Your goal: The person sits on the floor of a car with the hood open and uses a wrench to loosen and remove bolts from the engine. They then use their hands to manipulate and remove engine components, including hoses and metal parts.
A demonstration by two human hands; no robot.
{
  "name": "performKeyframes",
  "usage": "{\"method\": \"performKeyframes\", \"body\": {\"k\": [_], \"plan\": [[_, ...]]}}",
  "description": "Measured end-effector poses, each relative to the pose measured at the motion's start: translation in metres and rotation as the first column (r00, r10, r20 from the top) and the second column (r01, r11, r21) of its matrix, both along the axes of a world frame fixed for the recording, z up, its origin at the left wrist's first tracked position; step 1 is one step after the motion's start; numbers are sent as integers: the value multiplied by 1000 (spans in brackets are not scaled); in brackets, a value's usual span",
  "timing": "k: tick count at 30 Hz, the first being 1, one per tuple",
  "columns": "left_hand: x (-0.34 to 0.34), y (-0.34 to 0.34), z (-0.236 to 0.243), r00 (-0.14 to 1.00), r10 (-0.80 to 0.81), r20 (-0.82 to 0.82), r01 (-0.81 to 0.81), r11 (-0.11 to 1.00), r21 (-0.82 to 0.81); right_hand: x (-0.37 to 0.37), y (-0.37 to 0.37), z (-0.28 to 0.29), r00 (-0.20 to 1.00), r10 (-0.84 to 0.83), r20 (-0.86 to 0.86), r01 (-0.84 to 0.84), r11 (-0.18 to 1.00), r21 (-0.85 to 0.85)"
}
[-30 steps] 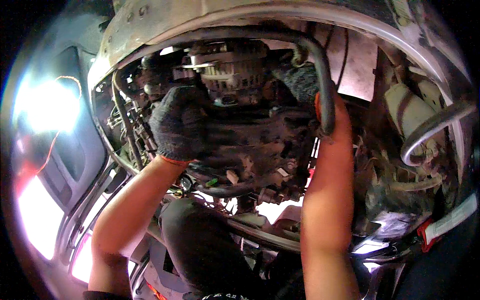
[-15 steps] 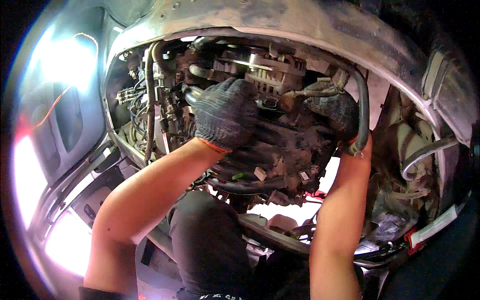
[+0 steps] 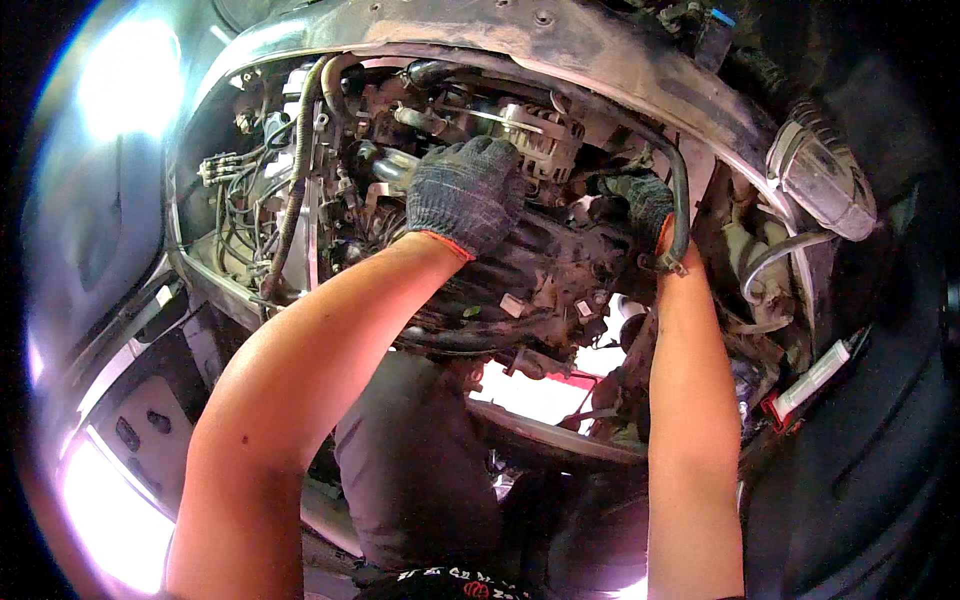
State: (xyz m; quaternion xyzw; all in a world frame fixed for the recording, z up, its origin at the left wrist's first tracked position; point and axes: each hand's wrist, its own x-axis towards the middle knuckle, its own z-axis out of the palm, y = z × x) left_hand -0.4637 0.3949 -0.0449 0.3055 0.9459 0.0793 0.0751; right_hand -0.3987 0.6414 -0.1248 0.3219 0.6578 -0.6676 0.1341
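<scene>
My left hand [image 3: 467, 195], in a dark grey knit glove with an orange cuff, is curled closed above the engine [image 3: 545, 265], just left of the alternator [image 3: 540, 140]. Its fingertips face away and whatever they grip is hidden. My right hand [image 3: 642, 200], gloved alike, reaches in right of the alternator, behind a thick black hose [image 3: 680, 190]. Its fingers bend left among dark parts and their tips are hidden, so what they hold cannot be made out. A metal pipe end [image 3: 390, 165] shows beside the left glove.
A curved, dirty body panel [image 3: 420, 30] arches over the engine bay. Corrugated wiring [image 3: 295, 190] and thin cables [image 3: 235, 220] run down the left. At right hang a dusty lamp-like housing [image 3: 820, 180] and a bent hose [image 3: 775, 260]. A white tube [image 3: 815, 380] lies lower right.
The view has shifted, moving the engine up and left. My left hand has drawn a little nearer the alternator. The corrugated wire branch no longer crosses plainly in front of my right glove.
</scene>
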Motion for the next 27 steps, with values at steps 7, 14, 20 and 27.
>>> {"method": "performKeyframes", "body": {"k": [7,14,20,27], "plan": [[0,-6,-7,999,22,38,-21,999,-29,25,-13,27,977,-207,-49,205,978,-37],[0,-3,2,998,18,55,-19,1000,6,32,-58,1,981,174,88,-195,864,465],[2,-9,-1,998,39,53,-36,997,-67,-34,-62,-21,437,627,645,-875,464,142],[1,-10,11,986,87,142,-74,993,-94,-10,-13,-74,682,357,638,-648,699,302]]}}
